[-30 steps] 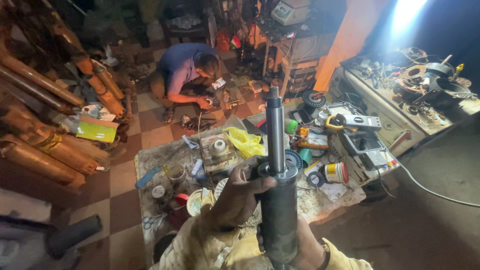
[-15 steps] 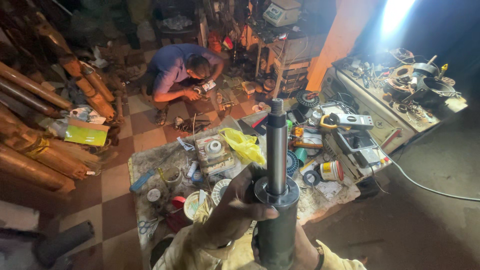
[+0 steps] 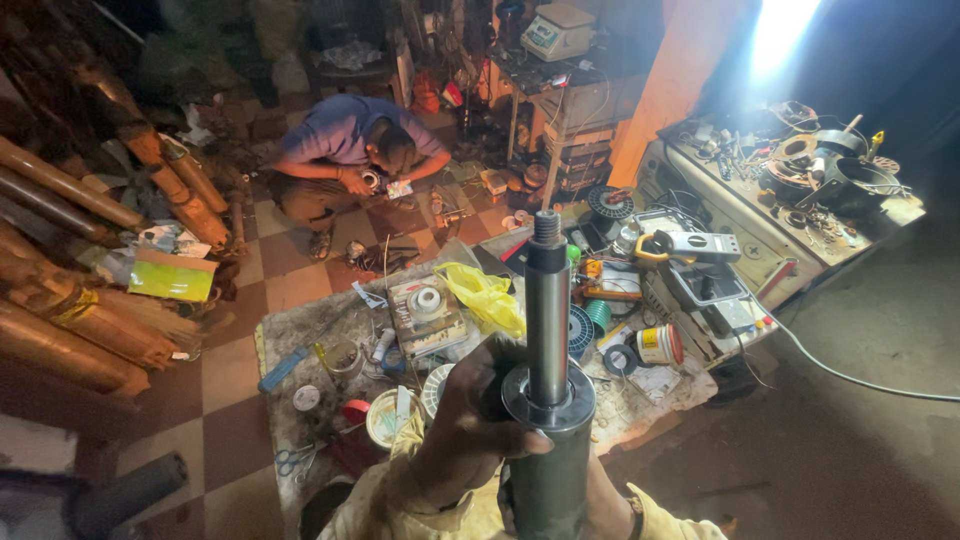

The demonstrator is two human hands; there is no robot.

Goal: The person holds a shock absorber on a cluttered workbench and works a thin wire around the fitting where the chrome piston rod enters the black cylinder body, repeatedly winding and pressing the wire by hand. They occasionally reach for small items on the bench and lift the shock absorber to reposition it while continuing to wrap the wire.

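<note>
Left hand (image 3: 470, 430) clamped round the collar of a grey motor shaft (image 3: 548, 400), fingers wrapped on the flange, thumb side toward camera. Right hand (image 3: 605, 500) mostly hidden behind the body lower down, seems closed on it too; only wrist and a dark band show. Shaft held upright, threaded tip up, just in front of the chest. Versus a second ago: shaft tilted a touch and the view drew in closer, grip unchanged, so it reads as inspection, not placing. Just beyond the hands, low table (image 3: 300, 330) crowded with a yellow bag (image 3: 487, 297), wire spools (image 3: 582, 332), a white tin (image 3: 660, 344), scissors (image 3: 290, 460). Further out, another person (image 3: 345, 150) crouches on the tiled floor. Far right, workbench (image 3: 760, 215) under a bright lamp (image 3: 785, 30).
</note>
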